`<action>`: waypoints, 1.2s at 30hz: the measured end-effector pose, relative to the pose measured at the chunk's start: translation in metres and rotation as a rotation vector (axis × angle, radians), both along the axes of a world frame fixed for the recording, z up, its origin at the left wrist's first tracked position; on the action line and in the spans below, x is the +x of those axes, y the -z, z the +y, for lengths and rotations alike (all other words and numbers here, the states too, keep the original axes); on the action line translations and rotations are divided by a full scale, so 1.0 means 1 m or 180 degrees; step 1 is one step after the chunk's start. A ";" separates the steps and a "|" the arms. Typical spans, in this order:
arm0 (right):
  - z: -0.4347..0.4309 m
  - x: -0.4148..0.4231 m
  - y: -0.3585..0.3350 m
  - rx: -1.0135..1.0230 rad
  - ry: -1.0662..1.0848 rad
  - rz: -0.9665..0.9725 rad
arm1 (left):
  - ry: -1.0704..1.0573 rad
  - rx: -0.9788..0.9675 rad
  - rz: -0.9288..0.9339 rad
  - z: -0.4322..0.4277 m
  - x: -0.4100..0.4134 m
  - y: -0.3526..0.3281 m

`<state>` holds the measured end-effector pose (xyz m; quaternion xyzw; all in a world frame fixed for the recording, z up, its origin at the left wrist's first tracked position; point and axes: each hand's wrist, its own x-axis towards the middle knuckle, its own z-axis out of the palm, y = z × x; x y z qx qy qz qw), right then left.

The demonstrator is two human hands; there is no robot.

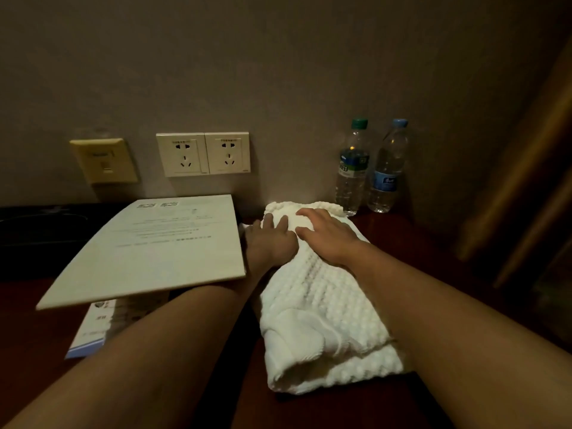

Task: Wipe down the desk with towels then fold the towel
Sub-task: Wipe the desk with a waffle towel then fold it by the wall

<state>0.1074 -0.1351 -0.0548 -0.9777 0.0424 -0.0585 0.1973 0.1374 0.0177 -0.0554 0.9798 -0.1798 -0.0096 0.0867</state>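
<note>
Towel: a white towel (pixel 322 305) with a raised bobble weave lies folded into a long, thick bundle on the dark red-brown polished wooden tabletop (pixel 399 239). It runs from the near middle to the far wall.
Towel ends: the near end is rounded and shows loose folded layers and a smoother hemmed band. The far end is flattened under both hands.
Left grip: the left grip (pixel 270 243) rests on the towel's far left edge, fingers straight and spread, palm down, open and holding nothing.
Right grip: the right grip (pixel 328 236) lies flat on top of the towel's far part, just right of the left one. Its fingers are stretched toward the wall, pressing rather than clasping.
Forearms: both bare forearms reach in from the near edge, one on each side of the bundle.
Paper: a large pale rectangular printed sheet (pixel 148 249) lies left of the towel, its right edge just beside the left wrist. It overlaps a white booklet with a blue strip (pixel 93 332).
Bottles: two clear ribbed plastic water bottles stand upright at the far right against the wall. The green-capped bottle (pixel 353 171) is just beside the towel's far corner and the blue-capped bottle (pixel 387 171) is to its right.
Wall: two white square sockets (pixel 202 153) sit side by side, with a beige wall plate (pixel 103 161) to their left.
</note>
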 end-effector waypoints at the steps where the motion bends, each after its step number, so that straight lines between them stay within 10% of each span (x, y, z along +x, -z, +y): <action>1: 0.001 -0.004 0.000 -0.0014 0.0006 -0.0006 | 0.0064 -0.0063 0.0071 0.002 -0.004 -0.002; 36: 0.031 -0.323 0.009 0.0000 0.0031 -0.0092 | 0.0613 -0.0463 0.0201 0.042 -0.311 0.008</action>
